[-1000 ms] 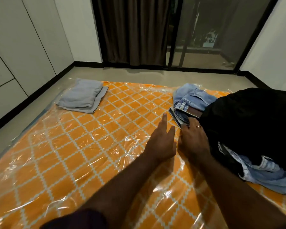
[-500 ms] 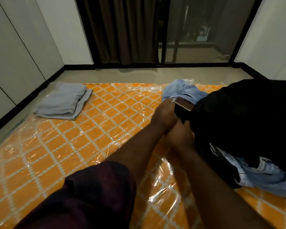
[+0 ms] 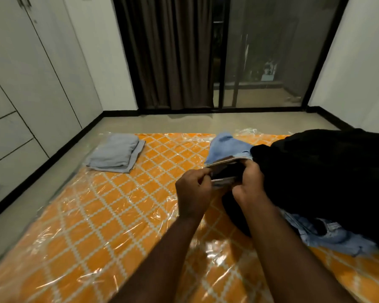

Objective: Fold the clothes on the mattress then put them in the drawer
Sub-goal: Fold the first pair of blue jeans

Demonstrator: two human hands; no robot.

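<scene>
- The garment (image 3: 224, 172) being handled was just right of the frame's centre, held between both hands above the mattress (image 3: 92, 226). It looked dark with pale edges, and blur hid what kind of clothing it was.
- The left hand (image 3: 194, 189) pinched its left end, with the fingers (image 3: 202, 174) curled in around the edge.
- The right hand (image 3: 249, 182) gripped its right end, fingers curled over the top.
- Just behind the garment lay blue jeans (image 3: 227, 146), touching the black cloth (image 3: 326, 182) heaped at the right of the frame.
- Pale denim (image 3: 337, 239) stuck out from under that black heap at the lower right.
- A folded grey cloth (image 3: 116, 156) lay flat at the mattress's upper left corner, well apart from the pile.
- The mattress was orange with a white lattice pattern, wrapped in wrinkled clear plastic, and it rested on the floor (image 3: 173, 123).
- White drawers (image 3: 7, 138) with closed fronts lined the left edge of the frame.
- A dark curtain (image 3: 169, 51) hung at the top centre, beside a glass door (image 3: 271, 51) at the top right.
</scene>
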